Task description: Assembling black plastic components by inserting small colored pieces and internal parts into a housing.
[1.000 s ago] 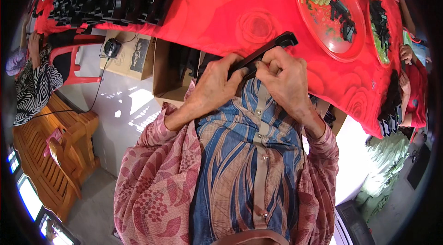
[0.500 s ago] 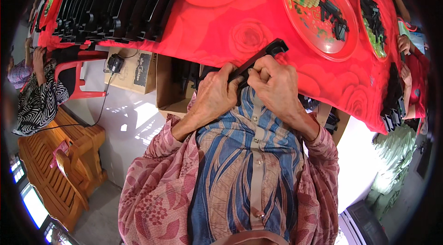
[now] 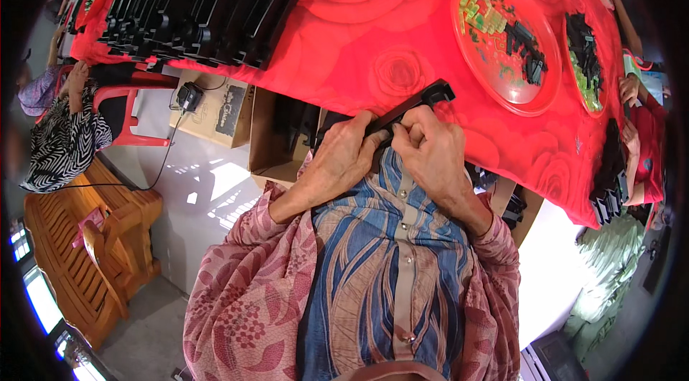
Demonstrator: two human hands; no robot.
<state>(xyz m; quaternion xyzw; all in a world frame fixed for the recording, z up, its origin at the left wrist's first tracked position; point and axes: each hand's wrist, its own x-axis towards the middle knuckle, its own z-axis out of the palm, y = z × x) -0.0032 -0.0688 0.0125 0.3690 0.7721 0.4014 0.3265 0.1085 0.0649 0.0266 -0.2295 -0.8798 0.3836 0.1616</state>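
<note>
A long black plastic bar point(image 3: 410, 105) with a hooked end slants over the near edge of the red table, gripped between both hands. My left hand point(image 3: 349, 149) is closed round its lower part, thumb on top. My right hand point(image 3: 433, 151) pinches at the bar's side with curled fingers; any small part between those fingers is hidden. Further up on the right lies a red round tray point(image 3: 508, 97) holding yellow-green pieces point(image 3: 482, 13) and small black parts point(image 3: 522, 44).
Many similar black bars point(image 3: 204, 4) stand in a row at the table's far left. A second tray point(image 3: 587, 69) of black parts is at right, near other people's hands point(image 3: 630, 87). Cardboard boxes point(image 3: 215, 112) sit below the table. A wooden bench point(image 3: 86, 252) and red chair point(image 3: 133, 115) are left.
The view has shifted, so the table and trays appear slightly lower and further right. Both hands keep their hold on the black bar, with only slight finger movement.
</note>
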